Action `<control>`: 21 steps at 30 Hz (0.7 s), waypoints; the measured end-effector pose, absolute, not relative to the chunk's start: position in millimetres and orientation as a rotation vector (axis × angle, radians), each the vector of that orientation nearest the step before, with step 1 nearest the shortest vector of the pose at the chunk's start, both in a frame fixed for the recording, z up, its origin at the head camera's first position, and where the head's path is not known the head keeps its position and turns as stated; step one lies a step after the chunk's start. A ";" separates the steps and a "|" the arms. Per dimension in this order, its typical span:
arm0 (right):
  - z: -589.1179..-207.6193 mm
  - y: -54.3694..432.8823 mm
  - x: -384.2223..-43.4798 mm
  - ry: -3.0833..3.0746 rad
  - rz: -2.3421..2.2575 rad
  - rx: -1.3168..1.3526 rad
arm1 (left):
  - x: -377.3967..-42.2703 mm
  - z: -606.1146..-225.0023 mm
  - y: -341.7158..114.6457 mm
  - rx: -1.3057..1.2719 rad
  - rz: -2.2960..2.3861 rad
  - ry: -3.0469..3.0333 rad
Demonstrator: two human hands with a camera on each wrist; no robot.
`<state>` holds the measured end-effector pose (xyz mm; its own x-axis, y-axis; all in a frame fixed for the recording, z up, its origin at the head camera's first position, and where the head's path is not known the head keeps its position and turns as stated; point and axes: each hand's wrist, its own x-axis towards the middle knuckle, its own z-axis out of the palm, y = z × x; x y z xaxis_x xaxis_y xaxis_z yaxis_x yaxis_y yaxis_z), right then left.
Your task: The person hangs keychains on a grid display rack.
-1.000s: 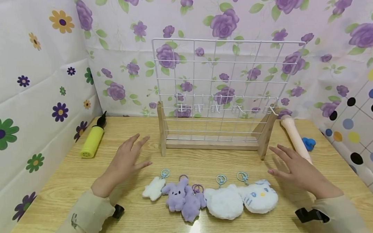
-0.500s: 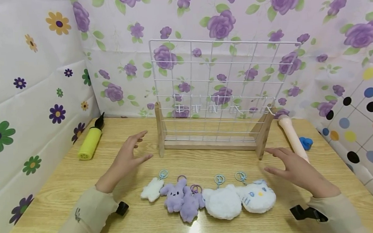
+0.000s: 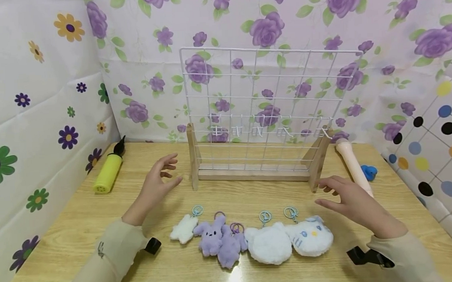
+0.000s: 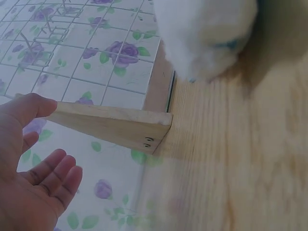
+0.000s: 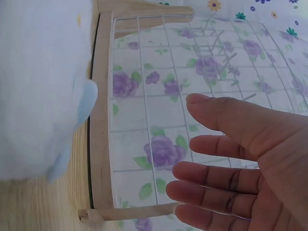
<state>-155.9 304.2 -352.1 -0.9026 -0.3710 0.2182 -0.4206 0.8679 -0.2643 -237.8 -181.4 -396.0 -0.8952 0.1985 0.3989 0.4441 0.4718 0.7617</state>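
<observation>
My left hand (image 3: pixel 154 183) hovers left of the wire rack, fingers loosely bent, holding nothing. To the right, my right hand (image 3: pixel 347 198) hangs above the table beside the rack's right foot, likewise without anything in it. Between and nearer than the hands lie plush keychains in a row: a small white one (image 3: pixel 185 229), a purple bunny (image 3: pixel 210 238), another purple plush (image 3: pixel 229 248), a white cat-head shape (image 3: pixel 269 244) and a white cat face with blue eyes (image 3: pixel 311 237). Behind them stands the white grid rack (image 3: pixel 262 93) on a wooden base (image 3: pixel 253 174), with several white hooks (image 3: pixel 256 131) along it.
A yellow pump (image 3: pixel 109 171) with a black nozzle lies at the left of the wooden table (image 3: pixel 82 240). At the right lie a pale pink tube (image 3: pixel 353 165) and a small blue toy (image 3: pixel 369 172). Flowered cloth (image 3: pixel 142 43) hangs behind.
Both hands stay near their places. Left fingers have bent a little more, and the right hand's fingers curl slightly more. The head view has shifted a little, moving the scene slightly left.
</observation>
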 end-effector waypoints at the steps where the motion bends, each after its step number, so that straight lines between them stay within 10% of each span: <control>1: -353.0 303.2 -156.6 -2.869 0.462 0.628 | -239.5 -396.2 -180.2 -0.549 -1.411 -2.469; 21: -368.9 281.6 -169.7 -2.884 0.603 0.802 | -258.7 -409.2 -162.2 -0.549 -1.654 -2.477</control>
